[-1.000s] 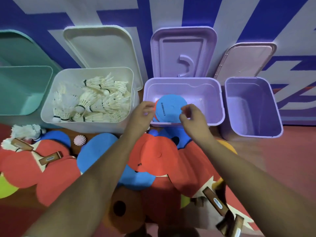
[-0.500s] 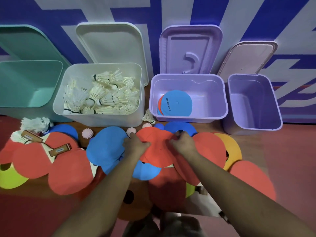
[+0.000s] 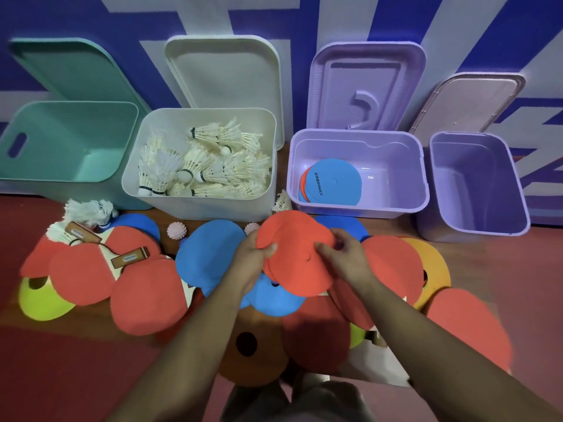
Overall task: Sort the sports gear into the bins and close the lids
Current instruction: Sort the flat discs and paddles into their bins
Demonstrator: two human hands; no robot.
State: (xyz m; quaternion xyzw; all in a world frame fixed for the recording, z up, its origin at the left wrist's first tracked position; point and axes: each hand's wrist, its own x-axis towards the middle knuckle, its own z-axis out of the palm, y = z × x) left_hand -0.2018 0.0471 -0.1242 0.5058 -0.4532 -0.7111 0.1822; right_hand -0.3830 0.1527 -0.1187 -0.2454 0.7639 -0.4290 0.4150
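The red disc (image 3: 297,239) is flat, round and matte, just in front of the lilac bin (image 3: 393,166). The left hand (image 3: 251,260) and right hand (image 3: 347,257) pinch its opposite edges with curled fingers.

Wall (image 3: 91,19): blue, crossed by broad white bands and angled stripes; stands along the far edge of the floor.
Floor (image 3: 61,376): dark red, matt, filling the near side.
Brown wood-toned strip (image 3: 475,263): part of the floor, between the red area and the wall.
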